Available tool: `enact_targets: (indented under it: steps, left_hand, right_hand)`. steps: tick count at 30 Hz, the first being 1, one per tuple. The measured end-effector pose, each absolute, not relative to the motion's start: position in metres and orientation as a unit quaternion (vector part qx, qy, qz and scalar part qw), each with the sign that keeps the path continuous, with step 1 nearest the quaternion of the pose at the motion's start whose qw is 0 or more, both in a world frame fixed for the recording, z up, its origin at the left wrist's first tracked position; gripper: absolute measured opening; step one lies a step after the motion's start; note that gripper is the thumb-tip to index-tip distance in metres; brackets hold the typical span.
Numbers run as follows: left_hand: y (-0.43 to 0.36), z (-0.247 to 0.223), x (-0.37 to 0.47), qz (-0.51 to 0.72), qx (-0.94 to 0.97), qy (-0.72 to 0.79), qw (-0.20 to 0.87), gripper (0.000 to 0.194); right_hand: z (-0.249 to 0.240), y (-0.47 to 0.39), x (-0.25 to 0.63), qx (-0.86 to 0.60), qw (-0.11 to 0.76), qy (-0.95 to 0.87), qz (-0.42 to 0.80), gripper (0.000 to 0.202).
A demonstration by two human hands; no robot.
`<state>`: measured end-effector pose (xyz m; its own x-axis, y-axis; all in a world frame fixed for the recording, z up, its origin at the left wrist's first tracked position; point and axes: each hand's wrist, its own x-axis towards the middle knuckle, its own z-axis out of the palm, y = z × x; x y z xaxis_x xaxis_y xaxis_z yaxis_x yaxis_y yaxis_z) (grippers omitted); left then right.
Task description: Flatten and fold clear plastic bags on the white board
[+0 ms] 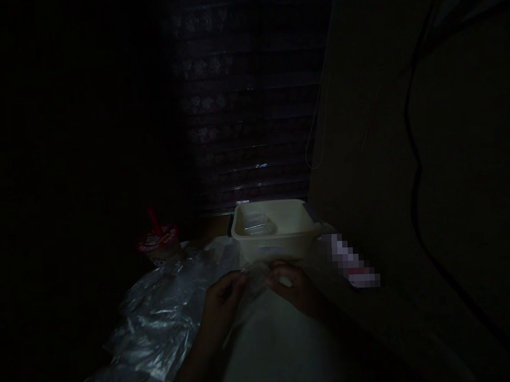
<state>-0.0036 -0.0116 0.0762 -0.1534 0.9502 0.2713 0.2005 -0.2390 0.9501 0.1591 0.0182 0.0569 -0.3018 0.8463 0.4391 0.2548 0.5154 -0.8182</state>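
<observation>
My left hand (224,292) is closed, its thumb and fingers pinching one edge of a thin clear plastic bag (255,281). Opposite it, my right hand (294,285) pinches the other side of the bag, thumb and fingers curled. The bag hangs between them just in front of a cream plastic tub (277,247). Inside the tub, toward its left, lies a clear plastic packet (257,224); its contents are too dark to make out. A loose pile of shiny clear plastic bags (159,322) spreads beside my left forearm.
Behind the pile stands a drink cup (159,244) with a red lid and red straw. A blurred-out pale object (353,263) lies right of the tub. A dark cable (414,196) runs down the right wall, and dark blinds (252,113) hang at the back. The light is very dim.
</observation>
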Motion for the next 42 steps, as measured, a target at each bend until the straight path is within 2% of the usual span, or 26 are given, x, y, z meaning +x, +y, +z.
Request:
enact_targets:
  steps: [5, 10, 15, 24, 29, 33, 37, 39, 42]
  left_hand:
    - [-0.013, 0.081, -0.006, 0.554, 0.518, 0.530, 0.380, 0.015]
    - [-0.019, 0.082, -0.006, 0.588, 0.472, 0.542, 0.371, 0.017]
    - [-0.024, 0.084, -0.007, 0.603, 0.451, 0.548, 0.365, 0.021]
    - [-0.024, 0.068, -0.007, 0.623, 0.387, 0.558, 0.389, 0.031]
    - [-0.034, 0.056, -0.013, 0.644, 0.341, 0.538, 0.424, 0.038]
    - [-0.050, 0.053, -0.015, 0.639, 0.379, 0.508, 0.437, 0.029]
    - [-0.061, 0.044, -0.009, 0.633, 0.401, 0.507, 0.426, 0.022]
    - [-0.063, 0.038, -0.004, 0.641, 0.371, 0.519, 0.427, 0.021]
    - [-0.064, 0.033, 0.006, 0.661, 0.287, 0.521, 0.458, 0.023]
  right_hand:
    - [0.079, 0.014, 0.170, -0.453, 0.409, -0.707, 0.357, 0.017]
    - [0.079, 0.008, 0.180, -0.447, 0.334, -0.727, 0.400, 0.019]
    - [0.078, 0.005, 0.186, -0.472, 0.354, -0.713, 0.378, 0.028]
    - [0.054, -0.007, 0.184, -0.455, 0.382, -0.684, 0.423, 0.021]
    - [0.046, 0.002, 0.194, -0.507, 0.401, -0.679, 0.349, 0.023]
    - [0.044, 0.017, 0.202, -0.498, 0.386, -0.715, 0.303, 0.026]
    - [0.044, 0.018, 0.202, -0.493, 0.394, -0.762, 0.147, 0.026]
    - [0.043, 0.002, 0.197, -0.465, 0.394, -0.790, 0.065, 0.032]
    - [0.038, -0.036, 0.185, -0.404, 0.358, -0.841, 0.038, 0.056]
